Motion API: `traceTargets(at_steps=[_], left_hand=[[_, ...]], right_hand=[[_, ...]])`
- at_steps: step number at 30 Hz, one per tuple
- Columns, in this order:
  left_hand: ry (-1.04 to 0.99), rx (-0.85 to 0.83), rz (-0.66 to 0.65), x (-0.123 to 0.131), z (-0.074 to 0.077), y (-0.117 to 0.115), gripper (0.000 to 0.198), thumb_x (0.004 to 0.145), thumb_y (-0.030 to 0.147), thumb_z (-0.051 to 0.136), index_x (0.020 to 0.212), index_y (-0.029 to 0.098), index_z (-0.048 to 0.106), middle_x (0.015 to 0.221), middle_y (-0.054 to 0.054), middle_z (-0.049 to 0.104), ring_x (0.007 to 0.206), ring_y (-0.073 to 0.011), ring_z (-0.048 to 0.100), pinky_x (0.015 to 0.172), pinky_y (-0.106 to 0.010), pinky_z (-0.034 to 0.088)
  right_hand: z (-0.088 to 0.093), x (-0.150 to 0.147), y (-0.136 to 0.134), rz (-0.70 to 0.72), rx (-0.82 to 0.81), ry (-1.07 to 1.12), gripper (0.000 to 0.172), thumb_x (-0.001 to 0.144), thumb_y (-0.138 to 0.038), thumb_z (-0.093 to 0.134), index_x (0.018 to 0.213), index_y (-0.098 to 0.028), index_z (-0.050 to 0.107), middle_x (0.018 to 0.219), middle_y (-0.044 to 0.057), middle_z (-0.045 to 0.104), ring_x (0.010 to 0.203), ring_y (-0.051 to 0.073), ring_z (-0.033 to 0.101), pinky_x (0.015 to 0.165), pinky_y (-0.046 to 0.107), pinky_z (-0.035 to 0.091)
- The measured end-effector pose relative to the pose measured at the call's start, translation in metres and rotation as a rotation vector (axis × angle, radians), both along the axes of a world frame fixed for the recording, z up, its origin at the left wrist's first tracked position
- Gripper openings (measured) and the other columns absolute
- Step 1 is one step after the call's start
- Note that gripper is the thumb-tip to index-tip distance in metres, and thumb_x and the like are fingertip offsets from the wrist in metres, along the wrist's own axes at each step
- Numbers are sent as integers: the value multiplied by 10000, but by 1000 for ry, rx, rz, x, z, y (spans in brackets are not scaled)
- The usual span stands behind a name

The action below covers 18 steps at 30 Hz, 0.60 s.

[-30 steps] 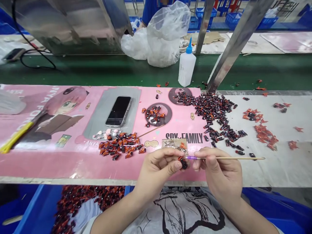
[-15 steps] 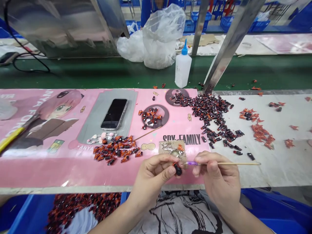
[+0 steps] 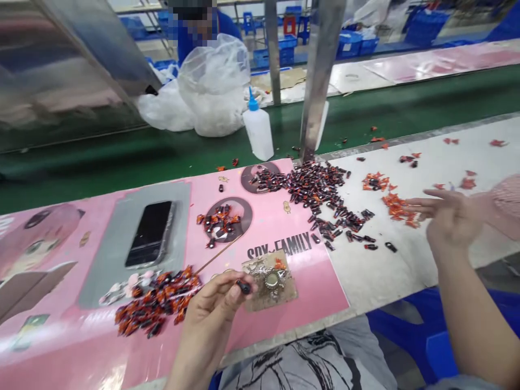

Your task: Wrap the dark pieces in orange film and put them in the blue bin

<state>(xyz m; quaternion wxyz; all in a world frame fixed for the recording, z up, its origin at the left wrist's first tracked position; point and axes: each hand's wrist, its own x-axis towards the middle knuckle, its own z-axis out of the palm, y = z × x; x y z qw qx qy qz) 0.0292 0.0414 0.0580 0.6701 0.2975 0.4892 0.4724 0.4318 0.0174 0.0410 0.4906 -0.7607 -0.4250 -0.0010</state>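
My left hand [image 3: 211,306] is closed in a pinch on a small black piece [image 3: 244,286], held just left of a brown card [image 3: 280,292] smeared with glue. My right hand [image 3: 450,216] is stretched out far to the right with its fingers spread and nothing visible in it. Its fingertips are close to a heap of orange bits [image 3: 396,207]. A large scatter of black-and-orange pieces [image 3: 320,189] lies between the two hands. A second pile of such pieces [image 3: 156,303] lies left of my left hand. A thin wooden stick [image 3: 215,257] lies on the pink mat [image 3: 309,281].
A phone [image 3: 150,233] lies on the mat's grey patch. A white glue bottle [image 3: 258,130], a clear plastic bag [image 3: 211,86] and a metal post [image 3: 320,76] stand by the green belt [image 3: 122,157]. A person in blue is behind the bag. Something pink [image 3: 504,206] sits at the right edge.
My right hand has left the stick and swung out to the right toward the orange bits. My left hand still pinches the black piece. My view turned right and tilted.
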Motion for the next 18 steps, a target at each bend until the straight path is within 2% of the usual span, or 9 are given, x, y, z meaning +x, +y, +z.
traceTargets(at_steps=[2,4,7,10,12,14,16,18], left_hand=[[23,-14,49,7,6,-1,325,523,388,987,742,221,812,746,-30,783,652,-122,731,645,-143,596],[23,-19,52,14,11,-3,356,488,395,997,730,213,808,735,-27,776,640,-120,725,637,-138,595],[17,-26,58,23,18,-6,379,463,405,1002,719,207,804,727,-26,768,636,-129,723,618,-145,599],[24,-40,98,27,23,-9,396,437,414,1006,708,210,801,722,-18,764,637,-131,718,615,-152,601],[19,-39,118,27,25,-9,399,429,415,1008,702,210,800,717,-16,762,640,-131,711,614,-158,598],[9,-35,125,26,26,-9,398,432,416,1007,703,211,800,719,-15,762,642,-128,705,613,-162,592],[-1,-31,122,24,26,-7,397,443,422,1004,713,212,803,728,-15,764,650,-125,703,617,-160,584],[-19,-21,105,21,25,-5,391,468,429,997,724,206,804,731,-18,762,654,-122,701,621,-161,576]], right_hand=[[-3,25,14,-33,-147,-73,464,992,-601,398,872,-235,657,764,109,743,679,230,706,614,342,516],[-4,36,31,-36,-280,-148,353,948,-512,552,846,-203,687,782,104,751,737,225,701,699,333,513],[-5,36,59,-64,-481,-231,180,908,-315,633,874,-162,720,827,121,753,826,247,700,775,340,500],[-5,30,80,-120,-648,-273,122,901,-193,622,896,-136,729,898,170,748,933,289,695,829,367,498],[-6,27,89,-152,-728,-283,127,919,-191,616,904,-127,725,950,174,742,988,286,686,872,382,505],[-4,27,95,-176,-779,-283,152,949,-262,629,948,-131,707,1000,124,732,1012,246,679,922,404,518],[0,27,98,-187,-788,-282,212,953,-337,645,953,-131,693,1005,93,723,1016,228,680,950,433,526],[8,25,98,-172,-739,-290,243,930,-349,655,850,-123,697,933,135,725,1007,277,694,927,449,535]])
